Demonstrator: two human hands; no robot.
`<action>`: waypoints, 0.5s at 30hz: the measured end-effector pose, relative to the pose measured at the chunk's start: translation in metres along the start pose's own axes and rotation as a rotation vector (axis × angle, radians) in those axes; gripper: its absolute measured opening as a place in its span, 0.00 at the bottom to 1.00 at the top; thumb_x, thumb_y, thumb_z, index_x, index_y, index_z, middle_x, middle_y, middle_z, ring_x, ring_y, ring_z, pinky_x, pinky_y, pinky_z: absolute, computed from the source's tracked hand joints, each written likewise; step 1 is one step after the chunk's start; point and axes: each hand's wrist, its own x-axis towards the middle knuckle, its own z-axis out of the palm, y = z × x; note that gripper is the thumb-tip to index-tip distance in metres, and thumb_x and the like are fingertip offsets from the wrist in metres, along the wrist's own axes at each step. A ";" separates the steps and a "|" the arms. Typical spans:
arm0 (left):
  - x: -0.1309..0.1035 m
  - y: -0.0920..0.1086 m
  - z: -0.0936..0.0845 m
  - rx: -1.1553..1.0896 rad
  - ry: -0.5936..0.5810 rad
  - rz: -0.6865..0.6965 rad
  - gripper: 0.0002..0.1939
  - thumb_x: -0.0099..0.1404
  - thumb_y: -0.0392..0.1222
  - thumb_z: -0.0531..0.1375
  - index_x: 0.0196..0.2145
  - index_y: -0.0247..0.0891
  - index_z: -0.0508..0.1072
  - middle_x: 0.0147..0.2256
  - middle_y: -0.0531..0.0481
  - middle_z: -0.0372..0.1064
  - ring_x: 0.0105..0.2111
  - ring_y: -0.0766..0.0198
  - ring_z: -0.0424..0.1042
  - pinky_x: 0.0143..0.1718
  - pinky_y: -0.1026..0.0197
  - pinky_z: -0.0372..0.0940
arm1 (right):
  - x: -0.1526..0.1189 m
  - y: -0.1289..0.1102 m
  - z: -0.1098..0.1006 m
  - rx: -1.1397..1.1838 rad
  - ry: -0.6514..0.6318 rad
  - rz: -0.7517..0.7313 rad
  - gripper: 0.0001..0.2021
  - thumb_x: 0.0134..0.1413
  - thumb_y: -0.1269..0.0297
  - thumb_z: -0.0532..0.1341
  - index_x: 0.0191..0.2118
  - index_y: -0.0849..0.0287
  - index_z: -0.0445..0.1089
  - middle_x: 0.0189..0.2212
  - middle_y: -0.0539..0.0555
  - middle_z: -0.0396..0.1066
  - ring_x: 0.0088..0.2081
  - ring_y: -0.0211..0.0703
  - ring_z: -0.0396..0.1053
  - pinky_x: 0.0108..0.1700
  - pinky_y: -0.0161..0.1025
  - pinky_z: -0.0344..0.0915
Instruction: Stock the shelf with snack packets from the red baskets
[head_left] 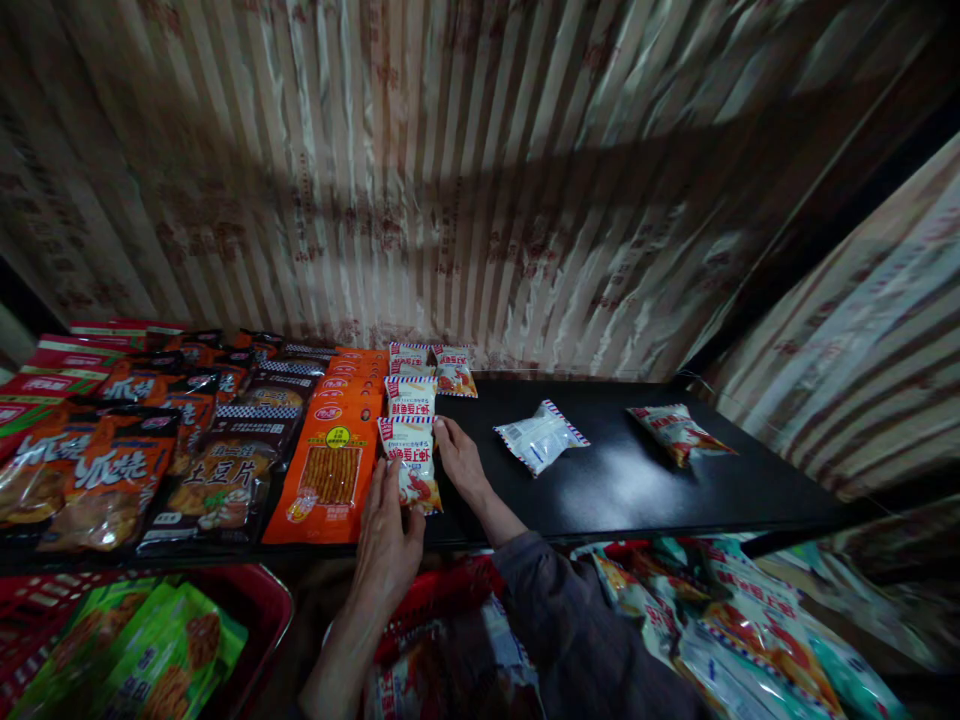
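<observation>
A white and red snack bag lies at the front of a short column of like bags on the black shelf. My left hand rests along its left and lower edge, fingers stretched out and thumb apart. My right hand pinches the bag's upper right corner. Behind it lie a matching bag and, at the back, another bag. Directly left of the column are overlapping orange packets.
Farther right on the shelf lie a back-side-up bag and a red-white bag. Dark potato-slice packets fill the left. Below are a red basket with green packets and more snack bags.
</observation>
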 end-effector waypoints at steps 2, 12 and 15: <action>0.001 0.000 -0.001 0.021 -0.013 0.017 0.30 0.61 0.36 0.52 0.62 0.32 0.58 0.64 0.36 0.50 0.65 0.53 0.48 0.64 0.47 0.49 | 0.001 0.000 0.000 -0.029 0.020 -0.002 0.20 0.63 0.52 0.46 0.46 0.56 0.70 0.37 0.54 0.75 0.40 0.45 0.71 0.45 0.40 0.64; 0.000 -0.003 0.001 0.038 0.022 0.029 0.30 0.62 0.35 0.53 0.62 0.35 0.58 0.63 0.37 0.54 0.64 0.52 0.52 0.63 0.45 0.53 | 0.015 -0.011 -0.002 -0.161 0.129 0.087 0.19 0.61 0.52 0.50 0.47 0.57 0.71 0.39 0.57 0.74 0.43 0.47 0.71 0.45 0.40 0.64; 0.000 -0.003 0.002 0.044 0.022 0.030 0.30 0.62 0.35 0.53 0.62 0.34 0.58 0.63 0.36 0.54 0.64 0.51 0.52 0.62 0.45 0.53 | 0.025 -0.016 -0.003 -0.171 0.190 0.091 0.22 0.59 0.51 0.52 0.51 0.59 0.69 0.43 0.59 0.73 0.45 0.48 0.70 0.48 0.40 0.63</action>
